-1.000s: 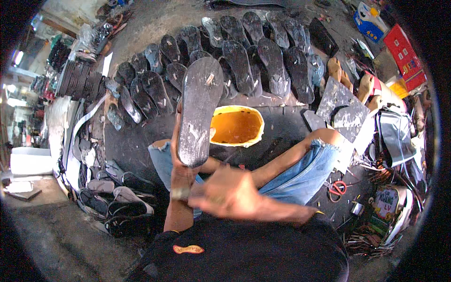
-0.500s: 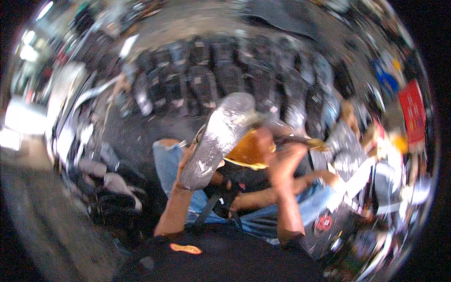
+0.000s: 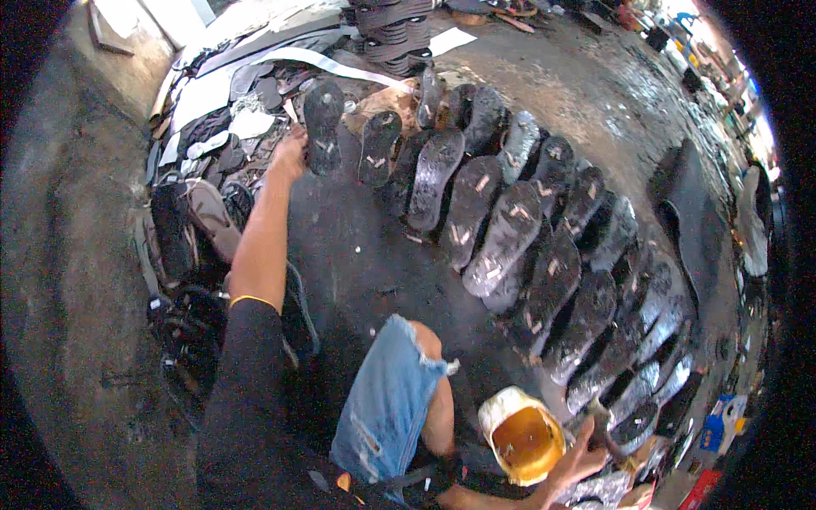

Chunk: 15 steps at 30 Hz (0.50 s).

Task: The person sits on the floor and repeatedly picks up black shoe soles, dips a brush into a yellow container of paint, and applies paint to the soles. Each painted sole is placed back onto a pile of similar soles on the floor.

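Observation:
My left hand (image 3: pixel 291 151), arm stretched out to the far left, grips the edge of a dark shoe sole (image 3: pixel 323 127) standing near the row's left end. Low on the right, my right hand (image 3: pixel 580 461) is beside a whitish tub (image 3: pixel 507 405) coated inside with amber, glue-like stuff. A dark brush-like tool (image 3: pixel 602 421) with a tannish end seems to be in its fingers, though the grip is partly hidden. Several glossy black soles (image 3: pixel 473 204) lie close together in rows, many with small pale marks.
Finished-looking sandals (image 3: pixel 212 223) are heaped at the left. Behind them lie scraps and white strips (image 3: pixel 323 61). A stack of dark soles (image 3: pixel 393 34) stands at the back. My knee in torn jeans (image 3: pixel 387 391) is in front. A dark sheet (image 3: pixel 693 217) lies at right.
The sole held up over my lap in my left hand is now at the far left of the rows. My right hand has moved lower right, beside the tub. The view has turned left.

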Motion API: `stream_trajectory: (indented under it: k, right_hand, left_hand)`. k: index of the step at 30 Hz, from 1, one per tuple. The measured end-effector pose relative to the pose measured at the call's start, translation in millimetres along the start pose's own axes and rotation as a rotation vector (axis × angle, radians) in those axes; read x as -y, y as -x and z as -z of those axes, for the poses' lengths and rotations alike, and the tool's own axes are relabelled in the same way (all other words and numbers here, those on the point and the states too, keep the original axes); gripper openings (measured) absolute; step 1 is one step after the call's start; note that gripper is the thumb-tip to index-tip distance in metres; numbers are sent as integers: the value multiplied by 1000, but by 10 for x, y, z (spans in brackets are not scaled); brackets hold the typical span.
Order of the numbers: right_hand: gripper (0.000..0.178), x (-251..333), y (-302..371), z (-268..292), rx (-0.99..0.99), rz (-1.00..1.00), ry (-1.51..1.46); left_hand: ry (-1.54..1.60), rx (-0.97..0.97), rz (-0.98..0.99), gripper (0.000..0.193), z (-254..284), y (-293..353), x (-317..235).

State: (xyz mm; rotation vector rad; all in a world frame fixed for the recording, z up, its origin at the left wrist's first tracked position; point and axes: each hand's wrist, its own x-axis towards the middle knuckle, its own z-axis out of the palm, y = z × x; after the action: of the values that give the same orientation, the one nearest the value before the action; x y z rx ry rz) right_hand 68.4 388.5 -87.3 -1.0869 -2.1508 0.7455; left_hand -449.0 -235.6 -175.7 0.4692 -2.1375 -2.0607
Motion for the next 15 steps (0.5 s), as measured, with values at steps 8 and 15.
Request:
stream_trajectory:
  k: [8,15]
  right_hand:
    - [53,-27,-554,-189,74,198,60]
    - [45,104,-791,192,94,257,109]
  left_hand:
    - [-677,-11,-76,35,695,-751,984]
    - [-1274,-247,-176,46,681,278,-574]
